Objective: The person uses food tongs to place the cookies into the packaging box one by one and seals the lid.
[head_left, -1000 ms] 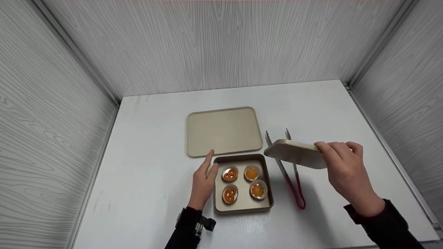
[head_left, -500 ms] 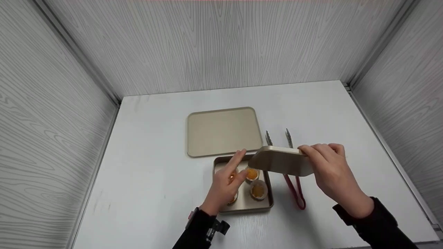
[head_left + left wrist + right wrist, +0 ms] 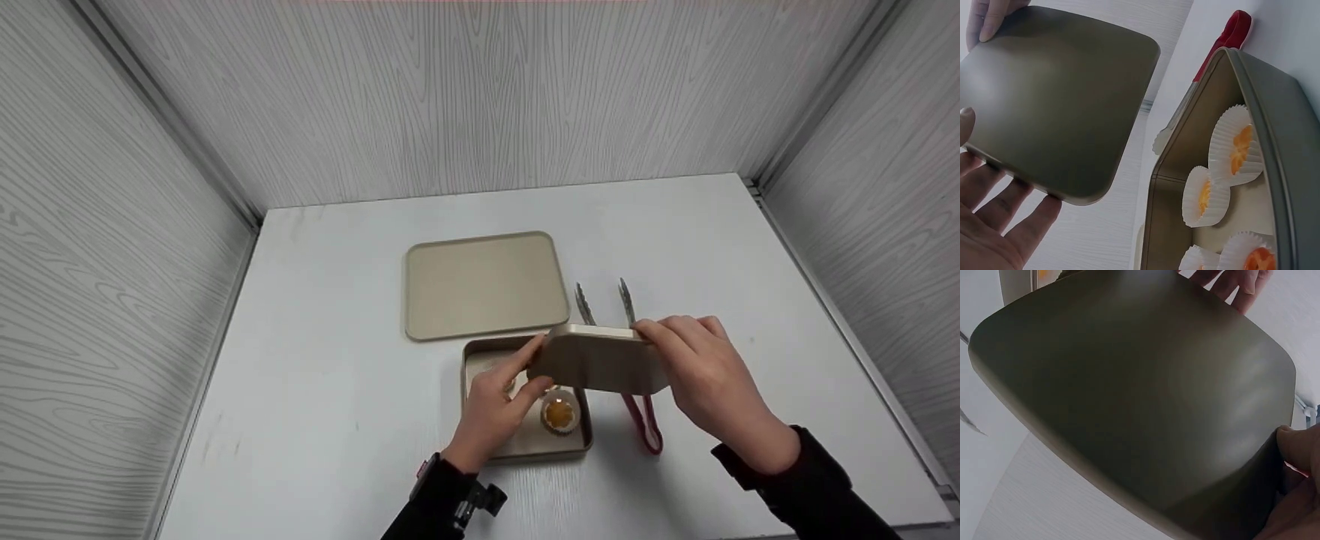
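Observation:
A square gold tin [image 3: 525, 450] sits on the white table with several orange cupcakes [image 3: 559, 414] in white paper cases inside. Its gold lid [image 3: 600, 364] hangs tilted above the tin's right half, held by both hands. My right hand [image 3: 675, 352] grips the lid's right edge, fingers over the top. My left hand [image 3: 535, 367] pinches the lid's left edge between finger and thumb. The left wrist view shows the lid's underside [image 3: 1055, 101] over the open tin [image 3: 1292, 140] and cupcakes [image 3: 1230, 149]. In the right wrist view, the lid [image 3: 1129, 388] fills the frame.
A flat gold tray [image 3: 484, 285] lies just behind the tin. Metal tongs with red handles [image 3: 641, 420] lie to the tin's right, partly under the lid. Grey wood-grain walls close in the table on the left, back and right.
My right hand has carried the lid leftward, from beside the tin to over it. My left hand has risen from the tin's left side and taken hold of the lid's left edge.

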